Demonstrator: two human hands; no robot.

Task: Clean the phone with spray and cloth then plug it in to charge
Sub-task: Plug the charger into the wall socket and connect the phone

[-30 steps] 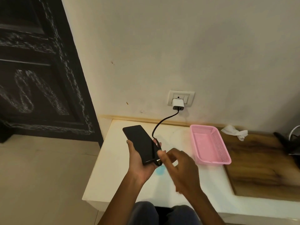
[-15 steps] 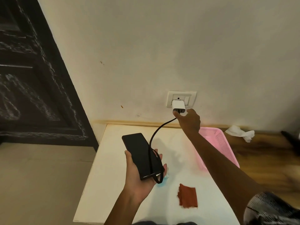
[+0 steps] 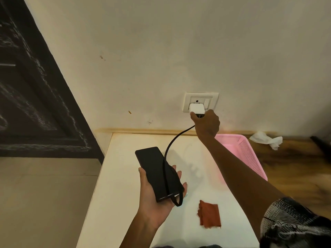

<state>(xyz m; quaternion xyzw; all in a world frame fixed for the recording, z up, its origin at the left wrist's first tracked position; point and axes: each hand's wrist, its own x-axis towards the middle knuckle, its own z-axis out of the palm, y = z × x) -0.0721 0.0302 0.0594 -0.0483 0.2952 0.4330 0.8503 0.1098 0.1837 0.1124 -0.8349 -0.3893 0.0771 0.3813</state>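
A dark carved door (image 3: 32,97) fills the far left. My left hand (image 3: 155,197) lies palm up over the white table (image 3: 114,185), fingers curled round the edges of the black phone (image 3: 157,173), which rests screen up in my palm. The black cable (image 3: 172,145) is plugged into the phone's near end, loops there, and climbs to the white charger (image 3: 196,108) seated in the wall socket (image 3: 200,102). A folded rust-red cloth (image 3: 210,216) sits on the table. My right hand (image 3: 206,124) reaches up, fingertips pinching the charger's lower end (where the cable enters). Beyond my forearm stands a pink basket (image 3: 249,154), then a crumpled white tissue (image 3: 266,140) on the wooden surface (image 3: 295,176).
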